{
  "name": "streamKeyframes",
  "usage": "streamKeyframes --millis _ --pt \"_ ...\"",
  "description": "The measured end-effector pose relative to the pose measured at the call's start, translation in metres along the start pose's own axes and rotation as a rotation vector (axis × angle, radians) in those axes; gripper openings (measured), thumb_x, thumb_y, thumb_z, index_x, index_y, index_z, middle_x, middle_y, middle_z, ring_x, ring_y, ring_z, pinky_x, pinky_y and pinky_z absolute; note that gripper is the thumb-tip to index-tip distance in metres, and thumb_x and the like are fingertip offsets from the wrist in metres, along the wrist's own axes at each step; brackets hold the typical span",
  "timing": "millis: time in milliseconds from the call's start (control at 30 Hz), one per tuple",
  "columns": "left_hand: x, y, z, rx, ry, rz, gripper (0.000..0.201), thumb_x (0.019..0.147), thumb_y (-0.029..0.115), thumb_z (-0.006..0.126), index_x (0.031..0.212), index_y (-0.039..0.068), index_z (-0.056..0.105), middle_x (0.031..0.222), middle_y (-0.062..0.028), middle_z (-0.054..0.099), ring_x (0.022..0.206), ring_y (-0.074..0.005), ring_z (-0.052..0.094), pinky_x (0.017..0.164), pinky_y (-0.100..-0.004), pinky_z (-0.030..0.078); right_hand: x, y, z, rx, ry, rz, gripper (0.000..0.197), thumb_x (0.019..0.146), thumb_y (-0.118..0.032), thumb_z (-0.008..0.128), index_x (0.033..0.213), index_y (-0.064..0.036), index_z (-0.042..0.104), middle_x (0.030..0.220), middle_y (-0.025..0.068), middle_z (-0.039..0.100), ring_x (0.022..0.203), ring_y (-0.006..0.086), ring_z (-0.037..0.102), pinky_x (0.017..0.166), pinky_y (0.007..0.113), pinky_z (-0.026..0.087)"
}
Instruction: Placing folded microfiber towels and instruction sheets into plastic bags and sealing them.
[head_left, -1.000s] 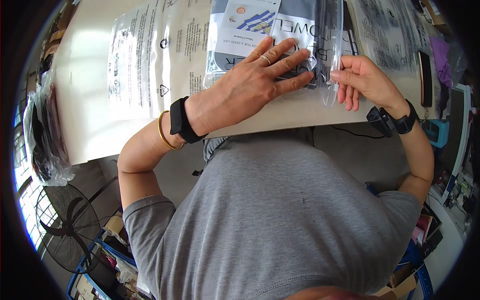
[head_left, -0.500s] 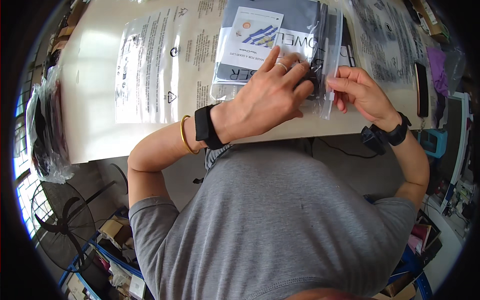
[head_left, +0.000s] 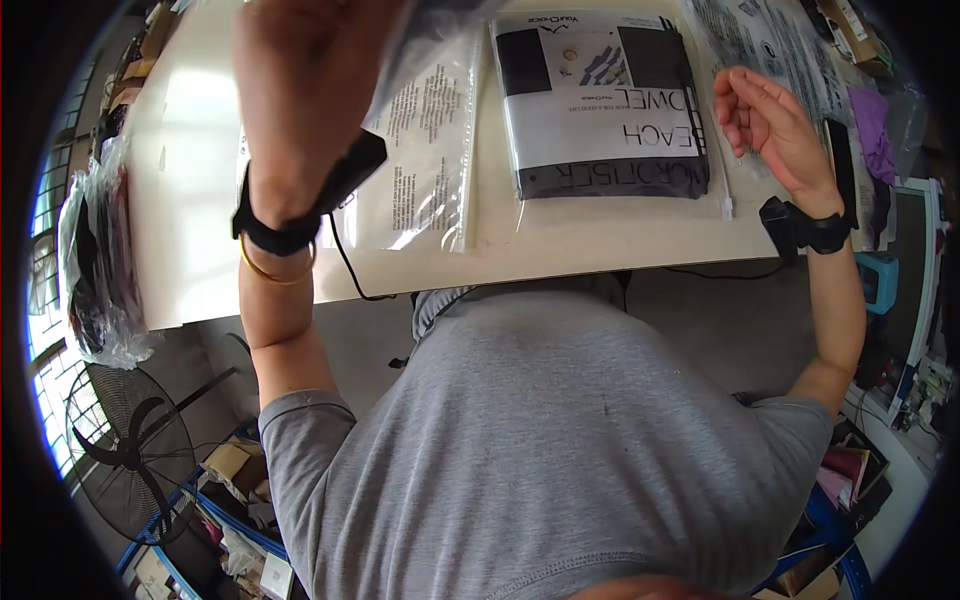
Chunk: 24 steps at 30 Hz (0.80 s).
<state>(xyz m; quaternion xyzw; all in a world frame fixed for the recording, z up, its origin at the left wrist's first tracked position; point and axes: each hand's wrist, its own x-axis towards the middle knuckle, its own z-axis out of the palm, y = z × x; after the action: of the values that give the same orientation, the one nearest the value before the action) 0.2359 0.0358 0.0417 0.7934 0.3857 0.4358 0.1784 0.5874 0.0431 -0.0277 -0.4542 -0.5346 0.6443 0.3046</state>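
My left hand (head_left: 310,70) is raised at the top left, close to the camera and blurred. A grey bagged packet (head_left: 440,18) in clear plastic is at its fingers, which are largely cut off by the frame's upper edge. On the table lies another clear zip bag holding a folded dark microfibre beach towel (head_left: 620,178) with a white printed band. My right hand (head_left: 768,125) hovers just right of that bag, fingers loosely curled and slightly apart, with nothing visible in them.
Flat clear printed plastic bags (head_left: 425,170) lie left of the towel, and more plastic bags (head_left: 760,40) lie at the far right. A purple cloth (head_left: 872,140) rests by the right edge. Wrapped packets (head_left: 95,250) stand at the table's left side, above a black fan (head_left: 130,450).
My left hand has swung up and left with the top bagged packet, uncovering another bagged towel. My right hand has let go of the zip edge and moved slightly right and away.
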Motion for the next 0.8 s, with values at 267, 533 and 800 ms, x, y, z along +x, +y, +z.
streamKeyframes --millis 267,533,800 --pt "-0.014 0.011 0.051 0.212 -0.192 0.417 0.029 0.077 0.003 0.063 0.106 0.005 0.059 0.099 -0.0104 0.065 0.072 -0.0187 0.066 0.055 -0.0290 0.053 0.000 0.004 0.041 0.425 -0.200 0.159 0.050 0.099 -0.043 0.044 0.123 0.0000 0.052 0.104 0.0073 0.064 0.086 0.0138 0.064 0.074 0.027 0.054" --pt "-0.069 0.013 0.131 0.329 -0.247 0.635 0.020 0.076 0.015 0.057 0.091 0.003 0.060 0.089 -0.0120 0.055 0.078 -0.0256 0.061 0.065 -0.0337 0.053 -0.005 0.033 0.053 0.285 -0.054 0.170 0.038 0.094 -0.021 0.059 0.125 -0.0006 0.051 0.112 0.0066 0.063 0.100 0.0149 0.060 0.088 0.029 0.048" --pt "-0.059 0.015 0.116 0.458 -0.230 0.650 0.020 0.076 0.020 0.056 0.089 0.005 0.060 0.091 -0.0098 0.055 0.088 -0.0225 0.055 0.075 -0.0314 0.048 0.005 0.022 0.060 0.237 0.006 0.128 0.025 0.092 -0.010 0.059 0.115 -0.0031 0.056 0.101 0.0032 0.064 0.094 0.0106 0.060 0.080 0.026 0.049"
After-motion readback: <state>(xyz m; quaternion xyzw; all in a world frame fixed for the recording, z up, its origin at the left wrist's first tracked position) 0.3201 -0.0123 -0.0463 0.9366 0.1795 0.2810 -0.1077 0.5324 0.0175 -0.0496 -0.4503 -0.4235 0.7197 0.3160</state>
